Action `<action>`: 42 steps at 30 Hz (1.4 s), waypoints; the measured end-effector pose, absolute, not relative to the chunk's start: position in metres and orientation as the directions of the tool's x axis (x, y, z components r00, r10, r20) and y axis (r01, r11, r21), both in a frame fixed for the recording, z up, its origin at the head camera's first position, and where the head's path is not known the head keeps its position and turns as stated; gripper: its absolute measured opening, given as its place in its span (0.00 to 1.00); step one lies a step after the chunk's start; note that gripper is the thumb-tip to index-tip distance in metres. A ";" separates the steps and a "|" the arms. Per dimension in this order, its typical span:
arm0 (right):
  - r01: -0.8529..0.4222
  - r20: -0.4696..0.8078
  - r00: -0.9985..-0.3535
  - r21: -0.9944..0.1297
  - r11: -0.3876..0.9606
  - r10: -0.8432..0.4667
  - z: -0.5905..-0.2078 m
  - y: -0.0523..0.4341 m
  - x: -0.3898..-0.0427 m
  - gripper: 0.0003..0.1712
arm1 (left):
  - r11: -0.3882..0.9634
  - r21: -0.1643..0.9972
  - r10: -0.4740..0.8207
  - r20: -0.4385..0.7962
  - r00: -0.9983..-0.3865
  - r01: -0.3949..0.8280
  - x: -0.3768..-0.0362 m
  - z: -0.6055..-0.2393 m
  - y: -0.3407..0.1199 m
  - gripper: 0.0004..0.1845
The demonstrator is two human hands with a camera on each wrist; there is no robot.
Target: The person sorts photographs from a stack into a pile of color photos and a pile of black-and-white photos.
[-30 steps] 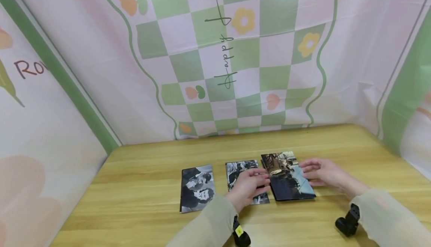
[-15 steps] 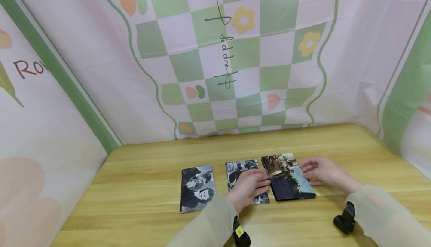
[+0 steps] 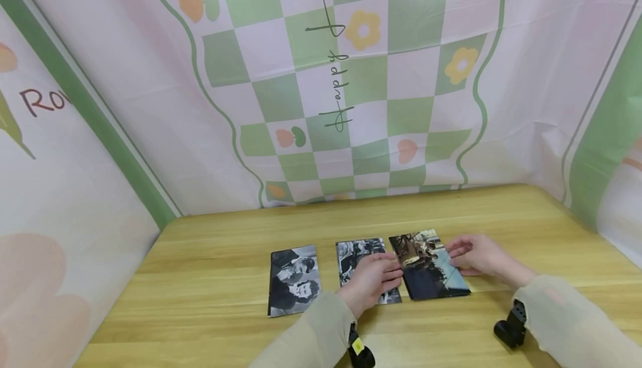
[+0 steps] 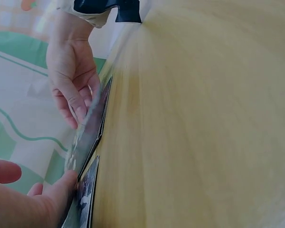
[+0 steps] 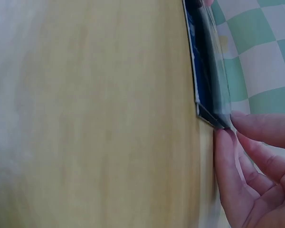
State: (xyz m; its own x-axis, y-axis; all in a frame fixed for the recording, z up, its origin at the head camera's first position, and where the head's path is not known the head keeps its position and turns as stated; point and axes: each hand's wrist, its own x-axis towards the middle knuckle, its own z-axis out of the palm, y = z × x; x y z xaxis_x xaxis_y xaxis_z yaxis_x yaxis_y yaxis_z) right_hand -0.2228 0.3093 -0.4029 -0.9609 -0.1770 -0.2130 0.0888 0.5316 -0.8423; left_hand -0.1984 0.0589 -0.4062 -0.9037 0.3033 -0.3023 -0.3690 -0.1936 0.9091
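Note:
A stack of colour picture cards (image 3: pixel 428 267) lies on the wooden table, between both hands. My left hand (image 3: pixel 370 279) touches the stack's left edge with its extended fingers and covers part of a black-and-white picture card (image 3: pixel 349 251) beneath it. At the opposite edge, my right hand (image 3: pixel 476 255) has loosely bent fingers against the stack's side. The right wrist view shows the thumb (image 5: pixel 261 127) at the top edge of the stack (image 5: pixel 213 90) and a finger right at its side. Layered edges with small gaps show there.
Another black-and-white picture card (image 3: pixel 293 281), showing two people, lies farther left on the table (image 3: pixel 210 290). A patterned cloth backdrop (image 3: pixel 366 89) hangs behind the table's far edge, with more cloth at both sides. Each wrist wears a black camera (image 3: pixel 510 326).
The top colour card has slid slightly toward me, and the dark edge at the stack's upper left is less visible. My right hand has shifted slightly left; the left hand is almost still.

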 end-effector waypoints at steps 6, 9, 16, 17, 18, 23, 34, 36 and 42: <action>0.092 -0.210 -0.963 -0.845 0.527 -0.168 -0.402 0.311 -0.223 0.26 | -0.197 0.908 0.299 -0.304 -0.905 -0.370 -0.199 -0.406 0.059 0.18; 0.105 -0.221 -0.960 -0.853 0.511 -0.172 -0.400 0.313 -0.223 0.28 | -0.204 0.905 0.297 -0.307 -0.904 -0.374 -0.198 -0.405 0.059 0.18; 0.100 -0.219 -0.957 -0.862 0.497 -0.188 -0.393 0.316 -0.223 0.31 | -0.214 0.907 0.293 -0.294 -0.910 -0.362 -0.197 -0.403 0.059 0.18; 0.101 -0.219 -0.958 -0.861 0.498 -0.184 -0.392 0.315 -0.223 0.31 | -0.215 0.907 0.295 -0.293 -0.910 -0.362 -0.197 -0.402 0.059 0.18; 0.097 -0.215 -0.959 -0.862 0.498 -0.185 -0.391 0.314 -0.222 0.31 | -0.216 0.907 0.298 -0.291 -0.909 -0.362 -0.196 -0.402 0.058 0.18; 0.073 -0.196 -0.959 -0.872 0.483 -0.207 -0.388 0.303 -0.217 0.31 | -0.217 0.908 0.313 -0.284 -0.907 -0.359 -0.193 -0.400 0.054 0.18; 0.056 -0.170 -0.950 -0.916 0.396 -0.260 -0.381 0.275 -0.202 0.31 | -0.186 0.922 0.319 -0.271 -0.908 -0.340 -0.189 -0.395 0.036 0.18; 0.068 -0.176 -0.949 -0.924 0.376 -0.262 -0.380 0.270 -0.201 0.31 | -0.175 0.928 0.324 -0.261 -0.909 -0.329 -0.189 -0.395 0.031 0.19; 0.084 -0.176 -0.948 -0.941 0.327 -0.264 -0.381 0.253 -0.197 0.30 | -0.170 0.933 0.329 -0.250 -0.910 -0.318 -0.189 -0.397 0.014 0.21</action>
State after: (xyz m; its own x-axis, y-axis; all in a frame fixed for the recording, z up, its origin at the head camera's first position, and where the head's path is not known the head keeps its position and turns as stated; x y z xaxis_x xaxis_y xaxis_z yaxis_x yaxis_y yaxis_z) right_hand -0.1970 0.2532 -0.3805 -0.9482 -0.2642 -0.1764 0.0840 0.3269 -0.9413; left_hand -0.1888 0.0136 -0.3968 -0.9105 0.3293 -0.2502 -0.3178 -0.1699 0.9328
